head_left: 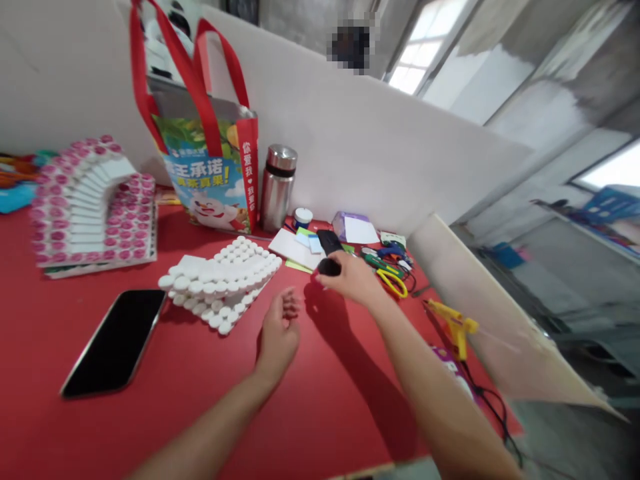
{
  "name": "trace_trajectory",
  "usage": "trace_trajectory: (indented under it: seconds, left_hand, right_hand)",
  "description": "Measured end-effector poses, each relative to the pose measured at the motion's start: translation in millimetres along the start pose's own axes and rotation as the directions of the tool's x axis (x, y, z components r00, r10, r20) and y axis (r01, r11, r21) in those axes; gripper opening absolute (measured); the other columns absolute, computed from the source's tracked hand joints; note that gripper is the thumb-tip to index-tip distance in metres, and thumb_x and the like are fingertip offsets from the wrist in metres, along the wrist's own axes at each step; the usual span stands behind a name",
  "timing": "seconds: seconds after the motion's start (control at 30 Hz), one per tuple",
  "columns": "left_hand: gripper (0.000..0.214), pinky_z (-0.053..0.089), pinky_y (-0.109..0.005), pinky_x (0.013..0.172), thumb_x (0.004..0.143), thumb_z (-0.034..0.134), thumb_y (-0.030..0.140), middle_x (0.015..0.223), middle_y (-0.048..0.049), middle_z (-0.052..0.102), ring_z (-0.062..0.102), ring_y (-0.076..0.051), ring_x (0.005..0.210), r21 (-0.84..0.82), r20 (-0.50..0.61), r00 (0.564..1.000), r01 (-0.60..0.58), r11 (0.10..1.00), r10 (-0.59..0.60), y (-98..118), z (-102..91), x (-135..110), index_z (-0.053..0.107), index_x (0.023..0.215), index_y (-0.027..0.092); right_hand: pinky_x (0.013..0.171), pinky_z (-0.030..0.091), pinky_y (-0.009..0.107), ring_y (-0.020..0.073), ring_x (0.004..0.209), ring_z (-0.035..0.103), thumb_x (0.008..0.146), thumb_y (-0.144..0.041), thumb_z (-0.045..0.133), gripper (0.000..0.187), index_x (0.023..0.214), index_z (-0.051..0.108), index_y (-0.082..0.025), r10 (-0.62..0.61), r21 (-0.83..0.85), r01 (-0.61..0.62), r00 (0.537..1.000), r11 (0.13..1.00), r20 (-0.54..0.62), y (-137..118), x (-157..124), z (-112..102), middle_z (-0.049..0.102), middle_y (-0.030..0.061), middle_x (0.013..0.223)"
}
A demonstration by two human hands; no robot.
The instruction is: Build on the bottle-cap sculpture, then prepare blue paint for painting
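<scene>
My right hand (353, 279) is closed around a black oblong object (329, 251) held just above the red table (320, 400), near the papers at the back. My left hand (279, 331) hovers over the table with its fingers loosely curled and nothing in them. It is just right of a white fan-shaped model (223, 279) edged with small white caps. A black phone (116, 340) lies face up to the left.
A pink-capped model (90, 200) sits at far left. A red-handled shopping bag (210, 170) and steel flask (277, 187) stand against the white partition. Scissors (393, 280), paper sheets (295, 248) and a yellow glue gun (455, 327) lie at right near the table edge.
</scene>
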State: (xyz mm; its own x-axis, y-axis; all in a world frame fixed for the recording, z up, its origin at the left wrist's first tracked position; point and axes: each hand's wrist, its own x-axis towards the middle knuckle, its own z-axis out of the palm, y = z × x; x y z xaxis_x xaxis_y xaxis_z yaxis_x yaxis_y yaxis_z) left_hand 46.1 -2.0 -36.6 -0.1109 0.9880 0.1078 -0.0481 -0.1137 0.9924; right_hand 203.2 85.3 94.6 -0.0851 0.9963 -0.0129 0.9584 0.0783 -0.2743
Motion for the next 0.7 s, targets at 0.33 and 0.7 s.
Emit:
trace_trajectory:
  seconds: [0.33, 0.7]
  left_hand:
    - [0.036, 0.051, -0.042, 0.095, 0.075, 0.068, 0.011, 0.112, -0.0120, 0.070, 0.065, -0.026, 0.105, 0.432, 0.215, 0.963, -0.242, 0.869, 0.161, 1.6, -7.1, 9.2, 0.066, 0.111, 0.015]
    - [0.028, 0.049, -0.039, 0.085, 0.072, 0.071, 0.018, 0.100, -0.0103, 0.070, 0.064, -0.027, 0.095, 0.505, 0.246, 0.959, -0.251, 0.826, 0.141, 14.9, -6.2, 12.7, 0.068, 0.100, 0.015]
  right_hand:
    - [0.081, 0.048, 0.035, 0.0287, 0.102, 0.067, 0.078, -0.050, 0.080, 0.043, 0.102, 0.065, -0.018, -0.002, 0.103, 0.008, 0.998, 0.995, -0.064, -17.8, -77.1, 62.4, 0.071, 0.0120, 0.107]
    - [0.090, 0.049, 0.038, 0.0254, 0.100, 0.061, 0.077, -0.044, 0.086, 0.037, 0.093, 0.067, -0.018, -0.234, 0.174, 0.251, 0.965, 0.952, -0.117, -0.7, -70.3, 58.8, 0.065, 0.0078, 0.100]
